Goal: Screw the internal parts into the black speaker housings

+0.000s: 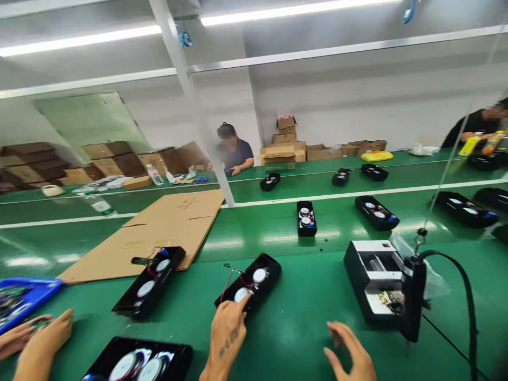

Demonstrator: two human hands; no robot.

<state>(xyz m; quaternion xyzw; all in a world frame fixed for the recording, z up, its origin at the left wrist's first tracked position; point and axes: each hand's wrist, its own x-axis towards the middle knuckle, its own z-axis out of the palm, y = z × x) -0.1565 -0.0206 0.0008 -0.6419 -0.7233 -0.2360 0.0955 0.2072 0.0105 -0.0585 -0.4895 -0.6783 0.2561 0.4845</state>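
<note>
A black speaker housing [268, 272] with two round white-backed drivers lies at a slant on the green table in front of me. My left hand [228, 328] grips its near end, the index finger reaching in over the nearer driver; the thumb is partly hidden. Red wires and a small circuit board [235, 269] stick out at the housing's left side. To the right, my right hand [351, 352] hovers with thumb and fingers apart, holding nothing. It is nearest to a black electric screwdriver [413, 301] hanging from a wire and a black-and-white screw feeder [371, 275].
Another speaker housing [153, 283] and a closer one [138, 362] lie left. A co-worker's hands [43, 336] hold a small part beside a blue tray [32, 296]. Flat cardboard [159, 233] lies beyond. More housings [307, 218] rest on the belt. Two people sit opposite.
</note>
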